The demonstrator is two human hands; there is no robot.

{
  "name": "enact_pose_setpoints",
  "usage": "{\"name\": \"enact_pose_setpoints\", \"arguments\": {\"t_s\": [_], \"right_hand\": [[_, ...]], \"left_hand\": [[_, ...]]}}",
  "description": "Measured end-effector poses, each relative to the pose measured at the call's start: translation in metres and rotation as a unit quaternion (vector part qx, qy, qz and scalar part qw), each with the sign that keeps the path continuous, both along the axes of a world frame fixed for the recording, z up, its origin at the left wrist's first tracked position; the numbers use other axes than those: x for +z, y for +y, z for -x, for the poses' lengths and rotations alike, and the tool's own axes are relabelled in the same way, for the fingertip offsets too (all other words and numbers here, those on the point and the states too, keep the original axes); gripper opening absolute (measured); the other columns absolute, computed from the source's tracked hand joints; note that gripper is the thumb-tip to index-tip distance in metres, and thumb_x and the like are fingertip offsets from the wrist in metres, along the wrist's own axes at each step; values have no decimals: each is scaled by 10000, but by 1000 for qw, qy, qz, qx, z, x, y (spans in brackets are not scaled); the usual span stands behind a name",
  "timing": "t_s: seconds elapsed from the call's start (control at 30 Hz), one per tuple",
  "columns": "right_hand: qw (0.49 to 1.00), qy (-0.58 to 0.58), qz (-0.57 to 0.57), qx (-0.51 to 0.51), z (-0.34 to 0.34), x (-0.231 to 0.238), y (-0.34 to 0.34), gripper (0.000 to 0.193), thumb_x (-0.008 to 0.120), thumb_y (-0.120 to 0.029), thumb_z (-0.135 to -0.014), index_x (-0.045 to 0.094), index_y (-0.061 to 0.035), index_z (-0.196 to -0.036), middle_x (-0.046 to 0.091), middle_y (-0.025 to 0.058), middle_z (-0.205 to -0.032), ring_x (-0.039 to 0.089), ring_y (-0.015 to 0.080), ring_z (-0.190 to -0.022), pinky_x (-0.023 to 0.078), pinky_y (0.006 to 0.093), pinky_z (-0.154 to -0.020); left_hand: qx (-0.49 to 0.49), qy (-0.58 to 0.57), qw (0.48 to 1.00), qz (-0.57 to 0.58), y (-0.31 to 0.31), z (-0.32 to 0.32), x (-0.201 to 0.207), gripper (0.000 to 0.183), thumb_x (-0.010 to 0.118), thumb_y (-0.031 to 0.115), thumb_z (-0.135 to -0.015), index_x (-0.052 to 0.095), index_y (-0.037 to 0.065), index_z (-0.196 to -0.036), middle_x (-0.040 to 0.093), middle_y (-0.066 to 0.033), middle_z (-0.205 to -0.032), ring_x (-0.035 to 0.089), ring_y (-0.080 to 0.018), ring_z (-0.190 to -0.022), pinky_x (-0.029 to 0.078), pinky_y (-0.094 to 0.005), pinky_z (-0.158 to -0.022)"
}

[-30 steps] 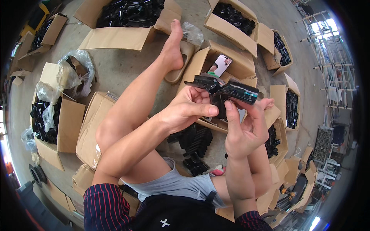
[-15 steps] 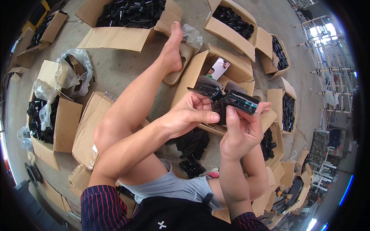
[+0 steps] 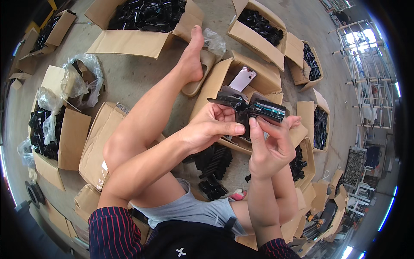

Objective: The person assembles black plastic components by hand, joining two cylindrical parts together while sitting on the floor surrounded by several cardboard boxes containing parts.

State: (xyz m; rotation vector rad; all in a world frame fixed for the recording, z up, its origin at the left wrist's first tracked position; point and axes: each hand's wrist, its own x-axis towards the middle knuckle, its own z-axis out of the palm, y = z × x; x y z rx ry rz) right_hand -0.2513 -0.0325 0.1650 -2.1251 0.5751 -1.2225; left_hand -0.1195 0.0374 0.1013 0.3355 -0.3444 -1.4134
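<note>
Black part [image 3: 268, 110]: glossy, held up in the middle of the scene, between the two hands and above the near edge of an open carton; its wider halves spread left and right from a short stem. The fingers cover much of it, so whether it is one piece or two pressed together I cannot tell.
Left hand [image 3: 213, 124]: grasping the black part from the left, thumb against the stem, fingers curled behind.
Right hand [image 3: 271, 144]: grasping the same part from the right and near side, thumb tip on its underside, close beside the left thumb.
Open carton [image 3: 211, 86]: just beyond the hands, a pale phone [image 3: 243, 78] propped inside it.
Floor [image 3: 142, 73]: concrete; a stack of ribbed black pieces [image 3: 214, 160] lies on it, nearer than the carton and below the hands.
Tan slipper [image 3: 189, 90]: left of the carton, by the person's bare foot [image 3: 192, 58].
Far-left carton [image 3: 129, 45]: wide, heaped with black pieces.
Left carton [image 3: 75, 138]: also filled, clear plastic bags [image 3: 49, 101] draped over it.
Metal frames [image 3: 366, 82]: standing far right.
</note>
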Motion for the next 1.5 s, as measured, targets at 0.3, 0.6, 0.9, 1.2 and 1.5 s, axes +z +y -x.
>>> {"name": "enact_pose_setpoints", "arguments": {"t_s": [0.3, 0.6, 0.9, 1.2, 1.5], "right_hand": [[952, 30, -301, -41, 13, -45, -7, 287, 823, -82, -842, 707, 85, -1045, 731, 97, -1008, 661, 160, -975, 522, 293, -882], [747, -131, -650, -45, 19, -99, -8, 230, 737, -163, -934, 702, 10, -1082, 716, 49, -1011, 638, 95, -899, 505, 257, -798], [772, -63, -632, -14, 16, -93, -26, 196, 671, -158, -974, 729, 0, -1075, 715, 39, -985, 652, 99, -912, 521, 266, -798], [905, 180, -373, -94, 71, -164, -154, 276, 611, -264, -1002, 740, -22, -1024, 717, 80, -834, 670, 144, -716, 525, 296, -634], [802, 553, -67, -215, 75, -232, -164, 209, 662, -128, -913, 667, 3, -1077, 668, 235, -1109, 656, 418, -1066, 542, 499, -895]], "left_hand": [[126, -339, 911, -200, -8, 7, 3, 353, 808, 25, -788, 685, 8, -1118, 740, -83, -1056, 692, -115, -933, 547, -286, -822], [119, -553, 779, -268, -8, 23, -22, 387, 731, 135, -882, 662, -27, -1226, 728, -110, -1088, 692, -152, -931, 548, -306, -800], [-26, -190, 931, -309, -16, 13, -32, 281, 563, 166, -1045, 634, 19, -1273, 689, -62, -1189, 670, -143, -1048, 553, -302, -941], [-41, 12, 968, -249, -19, 17, -30, 216, 570, 134, -1030, 586, 48, -1227, 677, -115, -1217, 665, -229, -1135, 565, -356, -990], [45, 62, 972, -224, -14, 13, -28, 304, 615, 117, -1003, 577, 39, -1295, 676, -86, -1236, 648, -223, -1168, 506, -356, -1091]]}}
